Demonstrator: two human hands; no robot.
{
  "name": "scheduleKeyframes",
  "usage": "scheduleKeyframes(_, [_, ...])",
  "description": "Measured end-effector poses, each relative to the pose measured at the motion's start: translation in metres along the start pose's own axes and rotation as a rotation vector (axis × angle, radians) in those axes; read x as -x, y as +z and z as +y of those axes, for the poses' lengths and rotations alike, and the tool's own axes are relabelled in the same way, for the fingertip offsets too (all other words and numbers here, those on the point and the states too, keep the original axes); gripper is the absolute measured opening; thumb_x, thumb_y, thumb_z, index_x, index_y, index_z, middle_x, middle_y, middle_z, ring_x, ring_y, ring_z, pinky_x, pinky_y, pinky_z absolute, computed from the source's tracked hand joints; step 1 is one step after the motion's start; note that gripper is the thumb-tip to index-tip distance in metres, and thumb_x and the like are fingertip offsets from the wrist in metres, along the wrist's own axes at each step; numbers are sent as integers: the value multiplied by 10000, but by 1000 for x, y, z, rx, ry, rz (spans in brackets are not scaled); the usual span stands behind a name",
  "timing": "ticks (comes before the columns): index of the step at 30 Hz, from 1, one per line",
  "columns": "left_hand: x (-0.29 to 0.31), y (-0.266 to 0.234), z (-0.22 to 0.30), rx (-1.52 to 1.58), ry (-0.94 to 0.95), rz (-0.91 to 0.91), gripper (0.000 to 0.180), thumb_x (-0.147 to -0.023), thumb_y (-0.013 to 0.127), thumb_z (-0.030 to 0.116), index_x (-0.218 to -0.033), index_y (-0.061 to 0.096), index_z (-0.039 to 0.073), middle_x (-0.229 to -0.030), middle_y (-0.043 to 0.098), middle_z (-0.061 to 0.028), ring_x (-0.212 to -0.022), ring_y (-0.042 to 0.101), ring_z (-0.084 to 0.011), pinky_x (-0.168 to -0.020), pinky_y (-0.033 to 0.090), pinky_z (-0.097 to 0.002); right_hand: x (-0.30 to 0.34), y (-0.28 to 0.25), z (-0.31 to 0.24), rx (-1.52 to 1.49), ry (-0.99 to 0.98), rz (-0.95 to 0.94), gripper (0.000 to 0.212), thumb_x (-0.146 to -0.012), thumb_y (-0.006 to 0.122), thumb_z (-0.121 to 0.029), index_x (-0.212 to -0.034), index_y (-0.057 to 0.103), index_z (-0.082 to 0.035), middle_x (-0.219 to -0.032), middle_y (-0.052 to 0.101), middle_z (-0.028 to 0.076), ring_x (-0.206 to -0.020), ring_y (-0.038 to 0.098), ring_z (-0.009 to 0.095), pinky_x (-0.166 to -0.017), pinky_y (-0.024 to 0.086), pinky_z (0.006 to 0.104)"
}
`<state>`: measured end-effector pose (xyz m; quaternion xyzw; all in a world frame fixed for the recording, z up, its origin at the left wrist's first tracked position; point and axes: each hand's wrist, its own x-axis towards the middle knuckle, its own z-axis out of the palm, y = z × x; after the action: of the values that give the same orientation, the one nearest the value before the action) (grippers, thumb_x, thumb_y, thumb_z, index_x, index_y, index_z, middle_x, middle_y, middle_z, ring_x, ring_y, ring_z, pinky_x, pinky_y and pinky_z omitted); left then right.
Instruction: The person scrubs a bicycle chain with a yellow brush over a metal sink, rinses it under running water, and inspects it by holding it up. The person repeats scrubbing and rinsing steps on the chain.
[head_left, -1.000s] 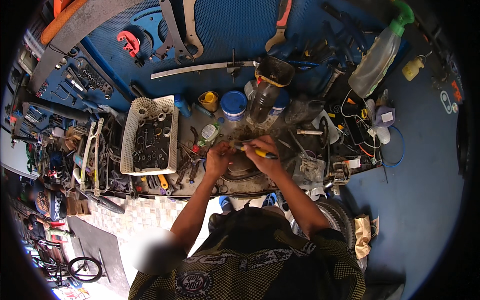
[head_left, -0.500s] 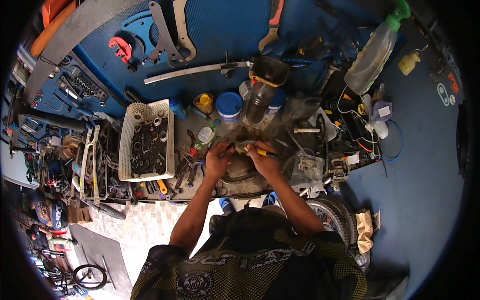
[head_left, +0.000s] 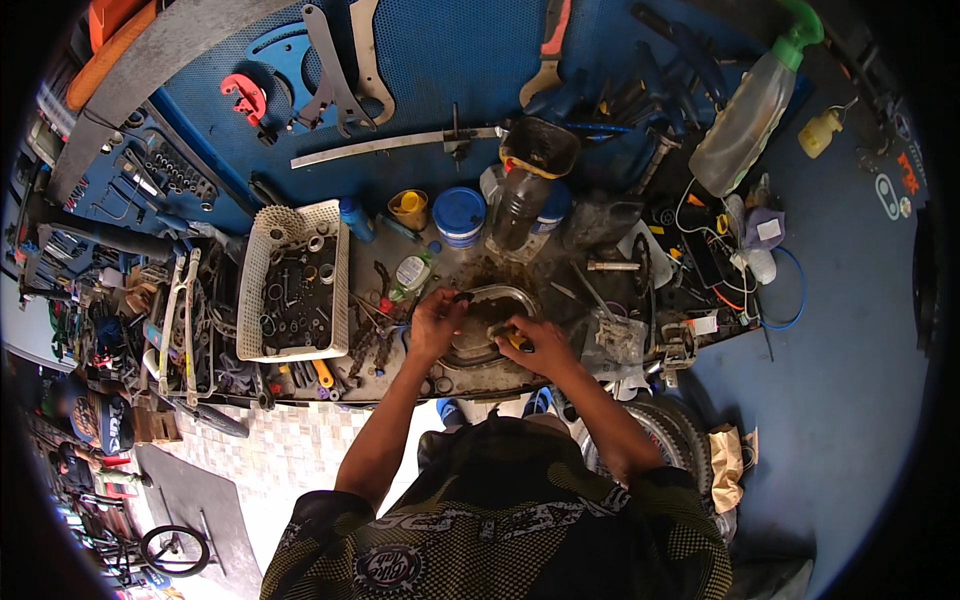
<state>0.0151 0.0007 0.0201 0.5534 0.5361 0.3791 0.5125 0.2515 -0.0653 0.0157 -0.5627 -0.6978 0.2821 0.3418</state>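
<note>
Tool (head_left: 517, 342) yellow and dark; small part (head_left: 463, 298) blackish; tray (head_left: 500, 289) silver-grey, brownish inside; basket (head_left: 343, 280) off-white; tub lid (head_left: 460, 207) blue; pegboard (head_left: 440, 60) blue; spray bottle (head_left: 740, 128) whitish, green-topped; shirt (head_left: 500, 480) black, yellow dot pattern; 2 shoes (head_left: 450, 411) blue; tile floor (head_left: 310, 440) pale beige checks; paper bag (head_left: 725, 470) brown

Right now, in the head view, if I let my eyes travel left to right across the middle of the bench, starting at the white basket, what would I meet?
White plastic basket → small green bottle with a white label → shallow metal pan → translucent plastic bag → blue cord.
</note>
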Motion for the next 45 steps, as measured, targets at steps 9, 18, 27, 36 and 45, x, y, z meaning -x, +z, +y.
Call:
scheduleKeyframes(9, [4,-3,0,-111,73,2,214,-983,756,174,-1099,720,-2,-849,725,-64,-768,726,-123,-604,594,-296,-35,-15,-60,-255,-63,118,245,-891,821,-279,-1048,791,-94,-934,778,104,-869,704,291,-814,549,401])
scheduleKeyframes(18, [12,-9,21,-190,127,53,159,-978,741,133,-1005,732,-23,-738,685,-54,-664,661,-97,-578,569,-298,-49,-27,-66,-129,-132,168,233,-887,838,-237,-1088,834,-120,-982,776,56,-942,646,222,-845,523,369])
scheduleKeyframes(27, [9,-4,13,-229,182,98,206,-973,765,188,-946,723,-12,-668,666,-45,-589,617,-90,-548,487,-301,-47,-27,-63,-75,-354,221,215,-867,841,-242,-1041,836,-115,-961,789,43,-995,639,240,-916,505,397])
scheduleKeyframes(36, [5,-2,8,-334,168,84,180,-958,763,197,-960,738,18,-635,637,-47,-576,619,-96,-550,475,-317,-46,-25,-66,-37,-241,266,193,-841,860,-222,-1010,839,-131,-963,789,28,-1005,638,227,-914,479,379])
scheduleKeyframes(45, [10,-2,14,-276,177,90,185,-922,783,198,-959,741,22,-671,649,-97,-597,625,-166,-588,486,-354,-44,-22,-70,-16,-208,259,219,-867,835,-259,-1052,830,-143,-1016,803,20,-1059,631,238,-991,439,390])
